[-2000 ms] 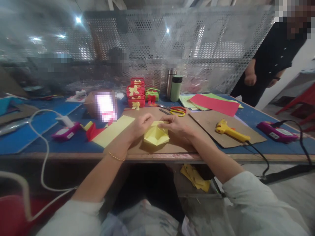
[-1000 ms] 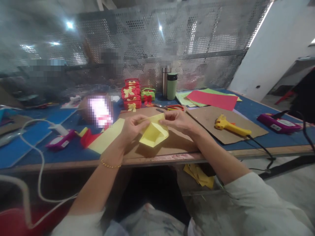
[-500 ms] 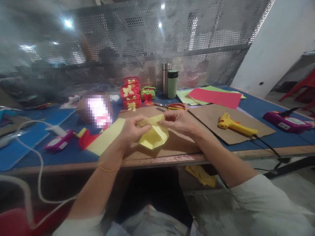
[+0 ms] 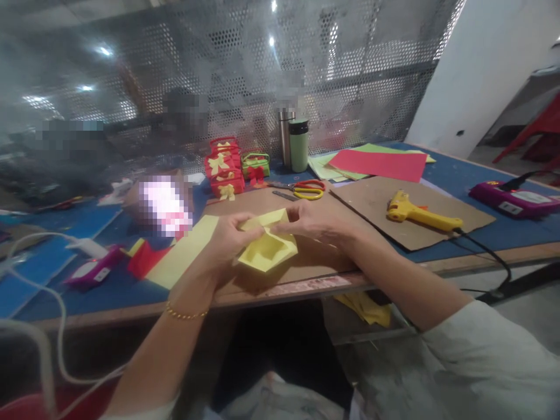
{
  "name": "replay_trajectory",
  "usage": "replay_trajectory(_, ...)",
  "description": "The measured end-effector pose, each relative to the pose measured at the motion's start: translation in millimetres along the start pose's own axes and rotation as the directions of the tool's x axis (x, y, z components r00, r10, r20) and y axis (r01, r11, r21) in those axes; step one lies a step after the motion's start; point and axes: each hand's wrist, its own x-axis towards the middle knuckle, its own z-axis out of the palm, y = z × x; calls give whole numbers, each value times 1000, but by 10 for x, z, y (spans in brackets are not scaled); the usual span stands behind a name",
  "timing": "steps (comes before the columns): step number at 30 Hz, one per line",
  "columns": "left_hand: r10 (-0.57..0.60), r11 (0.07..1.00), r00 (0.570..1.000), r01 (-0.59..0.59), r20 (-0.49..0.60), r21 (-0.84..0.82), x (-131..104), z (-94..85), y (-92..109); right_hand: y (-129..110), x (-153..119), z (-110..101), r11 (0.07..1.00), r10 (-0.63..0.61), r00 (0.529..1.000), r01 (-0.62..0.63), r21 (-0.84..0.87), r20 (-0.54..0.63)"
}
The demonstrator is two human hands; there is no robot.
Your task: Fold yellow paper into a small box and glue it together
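A folded piece of yellow paper (image 4: 269, 249) is held between both hands above the cardboard on the table, its near part opened out like a shallow box. My left hand (image 4: 231, 236) pinches its left side, thumb on top. On the right side, my right hand (image 4: 308, 221) grips it between thumb and fingers; some fingertips are hidden behind the paper. Flat under my left forearm lies a pale yellow sheet (image 4: 184, 251), beside a red paper piece (image 4: 146, 260). Scissors (image 4: 308, 189) with red and yellow handles rest beyond my right hand.
A yellow glue gun (image 4: 422, 217) lies on a cardboard sheet (image 4: 363, 204) at right. Behind stand red paper boxes (image 4: 224, 169), a green paper box (image 4: 256, 166) and a green bottle (image 4: 299, 146). Purple devices (image 4: 94, 268) sit at both sides, with white cables (image 4: 59, 315) at left.
The yellow paper has opened wider at its near side and tipped, showing more of its inside. Both hands still hold it. The whole view has shifted slightly.
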Motion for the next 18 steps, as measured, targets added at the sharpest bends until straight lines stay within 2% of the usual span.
replay_trajectory(4, -41, 998, 999, 42, 20, -43, 2, 9, 3, -15, -11, -16, 1000, 3, 1000, -3, -24, -5)
replay_trajectory(10, -63, 998, 995, 65, 73, -15, 10, -31, 9, -100, -65, 20, 997, 14, 999, -16, -69, -37)
replay_trajectory(18, -69, 996, 991, 75, 113, -43, 3, -52, -25, -92, -85, 52, 999, 27, 999, -26, 24, -18)
